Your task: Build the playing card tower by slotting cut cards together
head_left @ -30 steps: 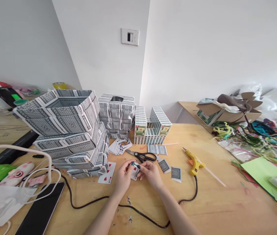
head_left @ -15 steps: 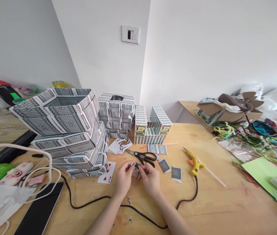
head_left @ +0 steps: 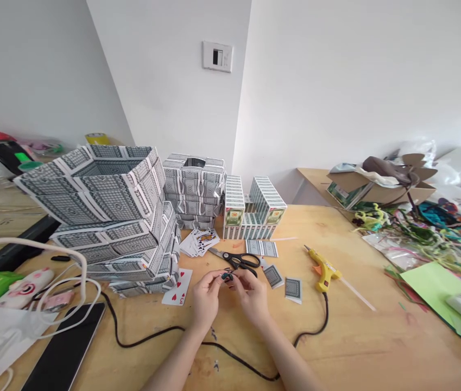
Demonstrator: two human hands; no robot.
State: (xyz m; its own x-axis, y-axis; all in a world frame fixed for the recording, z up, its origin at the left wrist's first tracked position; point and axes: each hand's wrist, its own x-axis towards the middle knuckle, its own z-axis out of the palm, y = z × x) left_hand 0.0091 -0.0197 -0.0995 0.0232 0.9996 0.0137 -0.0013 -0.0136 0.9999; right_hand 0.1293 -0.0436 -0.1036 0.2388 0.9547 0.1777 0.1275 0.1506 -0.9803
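My left hand (head_left: 206,297) and my right hand (head_left: 251,296) meet low in the middle, fingertips pinched together. Between them is what looks like a playing card (head_left: 226,283), seen nearly edge-on and mostly hidden by the fingers. Dark teal spots show at the fingertips. Just beyond the hands lie black-handled scissors (head_left: 240,259), partly covered by my right hand. Left of my left hand a three of hearts (head_left: 177,288) lies face up. Patterned card backs (head_left: 273,276) and another small pile (head_left: 294,289) lie right of my right hand.
A yellow glue gun (head_left: 323,270) rests at right, its black cord (head_left: 230,355) crossing beneath my forearms. Stacked card-built structures (head_left: 108,217) stand at left; stacked card boxes (head_left: 250,225) stand behind. A phone (head_left: 67,347) lies front left, coloured craft scraps (head_left: 425,233) far right.
The card between my fingers has turned, so its pale face that hung below the fingertips shows much less now. Both hands stay in nearly the same place.
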